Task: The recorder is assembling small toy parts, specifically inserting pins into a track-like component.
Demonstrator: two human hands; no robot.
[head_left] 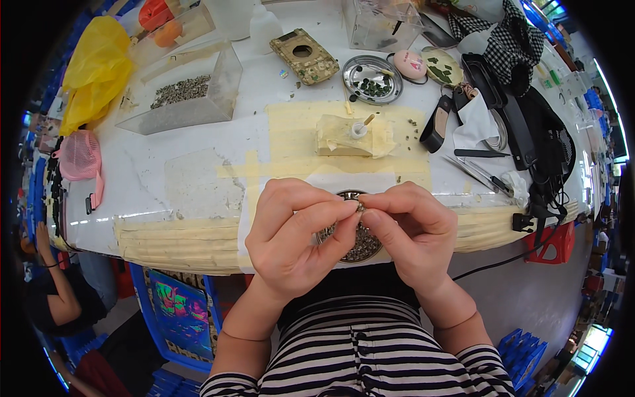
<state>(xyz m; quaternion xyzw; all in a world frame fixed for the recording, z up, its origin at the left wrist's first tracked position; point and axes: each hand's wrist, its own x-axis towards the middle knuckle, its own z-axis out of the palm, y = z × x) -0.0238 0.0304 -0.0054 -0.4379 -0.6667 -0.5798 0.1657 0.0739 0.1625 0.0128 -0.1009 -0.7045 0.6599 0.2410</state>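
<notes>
My left hand and my right hand meet over the near part of the table. Between their fingertips is a tiny metallic piece, pinched from both sides; its exact kind is too small to make out. Right beneath them is a round metal dish holding many small silvery pieces, partly hidden by my fingers. White paper lies under the dish. Just beyond my hands stands a tape-covered block with a small white cup and a thin stick in it.
Clear bin with small metal pieces, far left; yellow bag beside it. A camouflage box and a steel dish of dark green bits lie beyond the block. Tweezers, straps and a black bag crowd the right. Someone's arm shows at left.
</notes>
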